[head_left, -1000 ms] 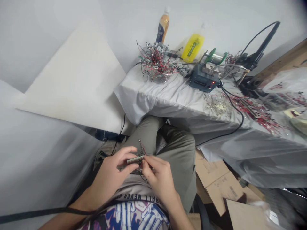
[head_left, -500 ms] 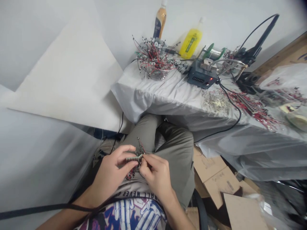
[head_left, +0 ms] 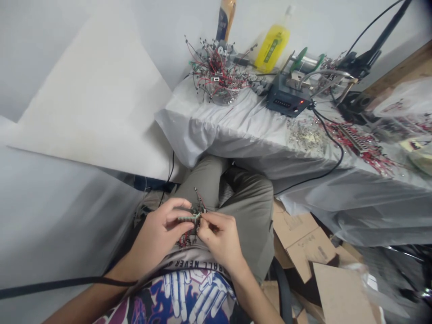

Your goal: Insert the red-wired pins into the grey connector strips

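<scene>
Left hand [head_left: 151, 236] pinching thin green strip [head_left: 186, 218] between thumb and fingers, right hand [head_left: 221, 234] gripping its bent end, red wires [head_left: 184, 240] just below left thumb, tabletop [head_left: 232, 121] beyond both hands.

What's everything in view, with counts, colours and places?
Covered table: one, white, ahead
Bottles: two, yellow and amber, table's back
Wire clump: one, red-black, table's left
Machine: one, dark blue, mid-table
Spool: one, green and silver, by machine
Small bits: many, silver, before machine
Slotted strip: one, pale, table's right
Stand arm: one, black, back right
Cardboard: several, brown, floor right
Held strip: one, pale green, foreground
Left fingers: several, bare, strip's left
Right fingers: several, bare, strip's right
</scene>
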The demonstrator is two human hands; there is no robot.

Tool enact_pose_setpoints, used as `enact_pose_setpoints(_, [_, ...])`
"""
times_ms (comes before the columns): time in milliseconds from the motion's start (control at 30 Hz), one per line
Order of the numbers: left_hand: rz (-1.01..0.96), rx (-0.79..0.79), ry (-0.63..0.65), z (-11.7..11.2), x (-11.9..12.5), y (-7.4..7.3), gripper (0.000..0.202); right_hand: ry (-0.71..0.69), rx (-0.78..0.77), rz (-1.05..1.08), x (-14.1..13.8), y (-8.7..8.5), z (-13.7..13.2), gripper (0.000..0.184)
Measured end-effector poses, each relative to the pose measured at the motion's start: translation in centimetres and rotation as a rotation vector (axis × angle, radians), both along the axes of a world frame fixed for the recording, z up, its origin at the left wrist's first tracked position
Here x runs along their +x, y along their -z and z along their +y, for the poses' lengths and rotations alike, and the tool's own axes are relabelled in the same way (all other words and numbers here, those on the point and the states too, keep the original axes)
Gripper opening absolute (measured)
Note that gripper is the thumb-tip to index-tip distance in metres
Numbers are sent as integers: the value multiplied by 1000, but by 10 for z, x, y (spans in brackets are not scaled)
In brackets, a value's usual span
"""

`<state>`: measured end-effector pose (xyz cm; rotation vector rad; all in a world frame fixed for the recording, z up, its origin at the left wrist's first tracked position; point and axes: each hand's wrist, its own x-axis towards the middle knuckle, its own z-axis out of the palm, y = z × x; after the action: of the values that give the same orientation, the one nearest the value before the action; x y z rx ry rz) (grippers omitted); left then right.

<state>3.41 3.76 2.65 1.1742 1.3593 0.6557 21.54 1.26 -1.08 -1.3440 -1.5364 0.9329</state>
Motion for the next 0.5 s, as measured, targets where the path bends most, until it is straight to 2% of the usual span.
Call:
enact_pose_setpoints(300, [-41, 4, -29, 0, 4, 4, 47, 3, 106, -240, -1, -2, -4, 28])
enact_pose_setpoints(500, [-59, -27, -58, 4, 6, 6, 50, -59, 122, -317, 0, -7, -8, 27])
